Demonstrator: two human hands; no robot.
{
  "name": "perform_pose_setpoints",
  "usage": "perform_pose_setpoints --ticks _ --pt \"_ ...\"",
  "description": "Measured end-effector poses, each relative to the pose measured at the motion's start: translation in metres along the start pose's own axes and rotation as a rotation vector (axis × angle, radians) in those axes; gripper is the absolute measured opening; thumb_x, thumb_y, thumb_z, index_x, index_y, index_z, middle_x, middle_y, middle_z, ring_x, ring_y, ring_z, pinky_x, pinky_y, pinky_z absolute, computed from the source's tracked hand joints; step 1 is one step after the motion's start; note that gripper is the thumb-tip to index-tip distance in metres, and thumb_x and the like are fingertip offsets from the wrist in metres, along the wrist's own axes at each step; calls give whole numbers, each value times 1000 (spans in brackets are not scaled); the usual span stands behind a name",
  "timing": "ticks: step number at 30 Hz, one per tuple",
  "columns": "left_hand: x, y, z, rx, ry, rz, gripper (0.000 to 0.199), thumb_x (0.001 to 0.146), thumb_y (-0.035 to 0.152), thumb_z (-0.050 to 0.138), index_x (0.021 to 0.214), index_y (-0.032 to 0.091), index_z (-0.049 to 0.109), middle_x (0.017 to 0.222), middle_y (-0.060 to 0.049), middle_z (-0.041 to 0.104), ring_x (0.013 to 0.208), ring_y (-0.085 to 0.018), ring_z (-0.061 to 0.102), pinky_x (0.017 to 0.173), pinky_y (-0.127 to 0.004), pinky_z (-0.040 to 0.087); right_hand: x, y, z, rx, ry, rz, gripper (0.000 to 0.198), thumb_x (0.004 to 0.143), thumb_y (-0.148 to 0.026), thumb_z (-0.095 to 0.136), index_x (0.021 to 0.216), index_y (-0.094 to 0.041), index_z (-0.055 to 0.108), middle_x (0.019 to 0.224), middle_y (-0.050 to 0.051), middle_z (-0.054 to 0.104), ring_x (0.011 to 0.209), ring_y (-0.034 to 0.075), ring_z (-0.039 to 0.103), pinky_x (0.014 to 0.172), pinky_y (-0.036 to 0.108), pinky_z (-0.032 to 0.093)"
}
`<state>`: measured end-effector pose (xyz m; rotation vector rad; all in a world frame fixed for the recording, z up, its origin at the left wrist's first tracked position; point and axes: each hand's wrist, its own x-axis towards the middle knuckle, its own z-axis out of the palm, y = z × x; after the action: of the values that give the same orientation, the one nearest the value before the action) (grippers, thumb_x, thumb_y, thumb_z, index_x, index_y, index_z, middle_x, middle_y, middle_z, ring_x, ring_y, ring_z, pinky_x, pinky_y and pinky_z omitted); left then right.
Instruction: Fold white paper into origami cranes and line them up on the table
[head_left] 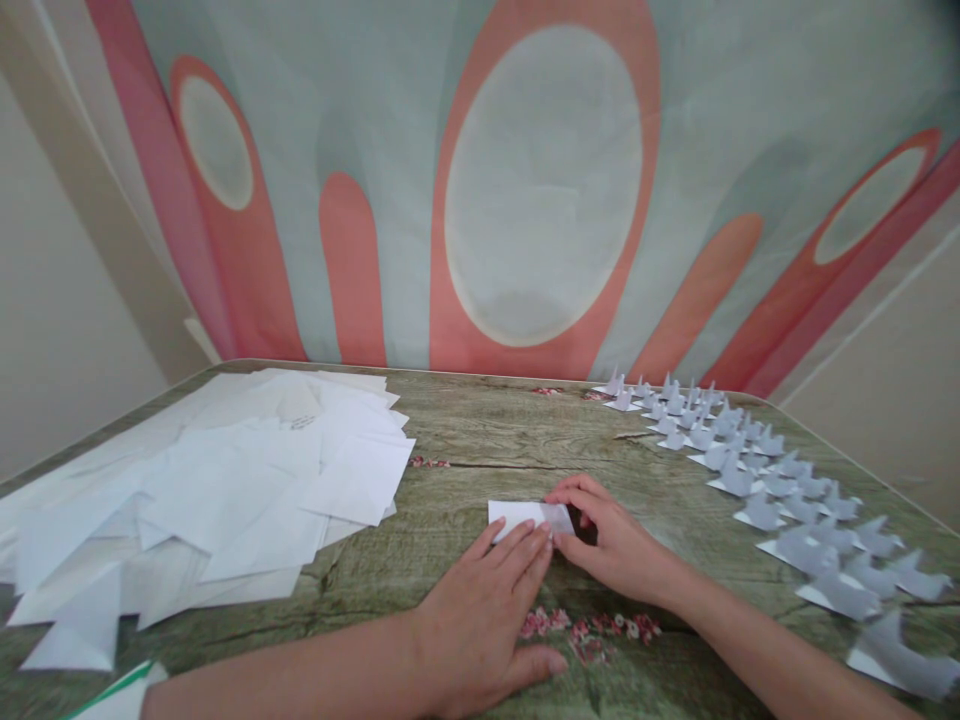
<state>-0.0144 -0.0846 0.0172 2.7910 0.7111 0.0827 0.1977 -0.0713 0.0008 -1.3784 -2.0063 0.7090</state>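
A small folded piece of white paper (516, 514) lies on the wooden-patterned table (480, 420) in front of me. My left hand (487, 610) rests flat on its near edge, fingers stretched out and thumb apart. At the paper's right end my right hand (611, 540) is curled, with thumb and fingers gripping the edge, where a flap seems folded over. The fingertips of both hands almost meet there and hide part of that end.
Loose white sheets (247, 480) are heaped on the left, with a folded piece (82, 625) at their near side. Several rows of folded paper birds (757, 510) stand along the right. Pink flower prints (585, 628) mark the tabletop; a patterned backdrop (405, 200) hangs behind.
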Motion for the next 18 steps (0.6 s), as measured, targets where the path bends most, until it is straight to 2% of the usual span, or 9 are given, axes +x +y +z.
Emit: perform_pose_setpoints --ticks 9,15,18 --pt "2 -5 -1 2 11 38 68 88 55 25 139 10 19 145 -14 22 134 -25 17 110 -41 14 1 10 -3 24 -42 25 28 68 -22 63 95 -19 58 105 6 49 79 14 52 69 27 46" --pt "10 -19 -1 16 113 -26 43 89 32 40 129 17 38 135 -10 42 125 -21 37 106 -36 28 1 10 -4 35 -72 50 29 65 -20 65 94 -20 58 107 6 49 78 14 51 71 29 45" --pt "13 -28 -1 31 164 -54 36 88 23 42 124 20 45 131 -8 47 121 -20 43 103 -36 34 1 10 -5 40 -72 56 30 64 -20 65 93 -20 58 107 5 48 82 15 51 72 29 45"
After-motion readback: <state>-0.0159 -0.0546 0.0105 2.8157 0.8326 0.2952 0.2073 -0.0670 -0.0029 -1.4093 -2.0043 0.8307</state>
